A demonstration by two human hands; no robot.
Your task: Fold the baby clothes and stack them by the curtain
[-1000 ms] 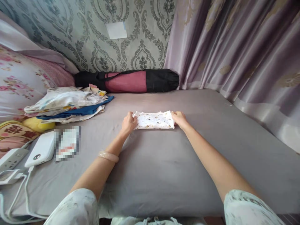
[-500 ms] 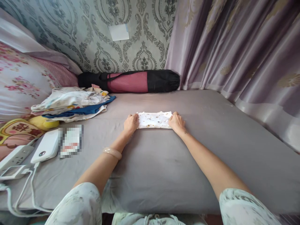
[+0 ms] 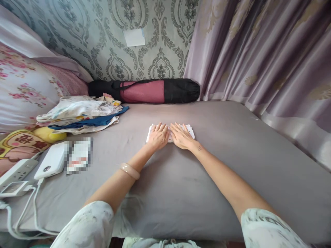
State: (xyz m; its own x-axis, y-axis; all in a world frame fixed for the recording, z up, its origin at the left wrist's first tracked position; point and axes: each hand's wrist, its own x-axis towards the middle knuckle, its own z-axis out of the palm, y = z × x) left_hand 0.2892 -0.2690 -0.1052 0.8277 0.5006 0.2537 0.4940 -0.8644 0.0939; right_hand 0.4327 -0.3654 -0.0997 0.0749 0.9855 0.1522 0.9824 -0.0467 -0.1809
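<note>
A small folded white cloth with a tiny print (image 3: 190,130) lies on the grey bed sheet (image 3: 222,165), mostly covered by my hands. My left hand (image 3: 158,135) rests flat on its left half, fingers stretched out. My right hand (image 3: 181,135) lies flat on its right half, fingers spread, side by side with the left. Only the cloth's left and right ends show. A pale bangle (image 3: 130,171) sits on my left forearm.
A pile of clothes (image 3: 80,113) lies at the back left, with a black and red rolled bag (image 3: 144,91) against the wall. A white power bank (image 3: 50,165), a power strip (image 3: 16,173) and cables sit at the left edge. Curtains hang on the right.
My hands gripped the cloth's two ends before. They have since moved inward onto the cloth and now lie flat on top of it, and the cloth looks narrower.
</note>
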